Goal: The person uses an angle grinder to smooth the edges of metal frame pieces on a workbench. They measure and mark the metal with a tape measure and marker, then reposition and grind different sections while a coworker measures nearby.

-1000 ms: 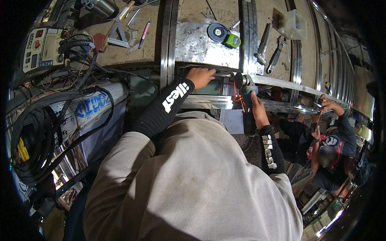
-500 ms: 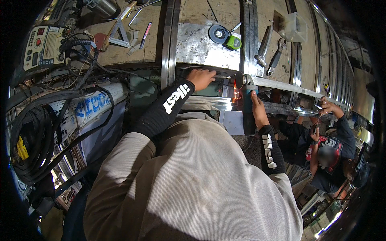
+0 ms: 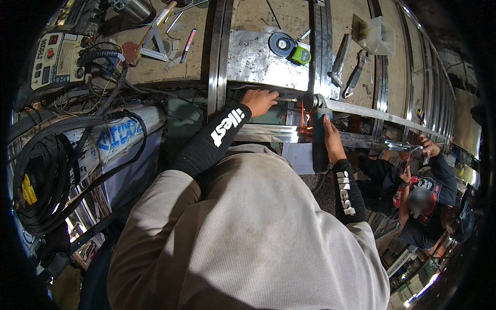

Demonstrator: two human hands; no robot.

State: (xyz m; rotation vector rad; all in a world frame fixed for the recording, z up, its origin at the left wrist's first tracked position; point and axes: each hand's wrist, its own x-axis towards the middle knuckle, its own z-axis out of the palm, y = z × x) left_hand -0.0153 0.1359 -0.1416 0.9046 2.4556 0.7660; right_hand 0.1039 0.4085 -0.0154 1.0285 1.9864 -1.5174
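Observation:
My right hand (image 3: pixel 330 139) grips a teal angle grinder (image 3: pixel 319 142) upright. Its disc (image 3: pixel 309 101) meets a shiny steel strip (image 3: pixel 268 133), and orange sparks (image 3: pixel 304 120) fall under it. My left hand (image 3: pixel 260 99) is closed around the side handle (image 3: pixel 285 99), a thin bar leading to the grinder head. Both forearms wear black sleeves with white lettering. My grey-shirted torso hides the near part of the bench.
A steel plate (image 3: pixel 253 62) carries a tape measure (image 3: pixel 299 54) and a black disc (image 3: pixel 281 45). Pliers (image 3: pixel 355 77) and a clear box (image 3: pixel 380 35) lie further right. A welding machine (image 3: pixel 54 62) and coiled cables (image 3: pixel 46 175) sit left. Another person (image 3: pixel 421 194) crouches at right.
The grinder has shifted slightly along the strip and the sparks now fall lower. The person at right has lowered a raised hand.

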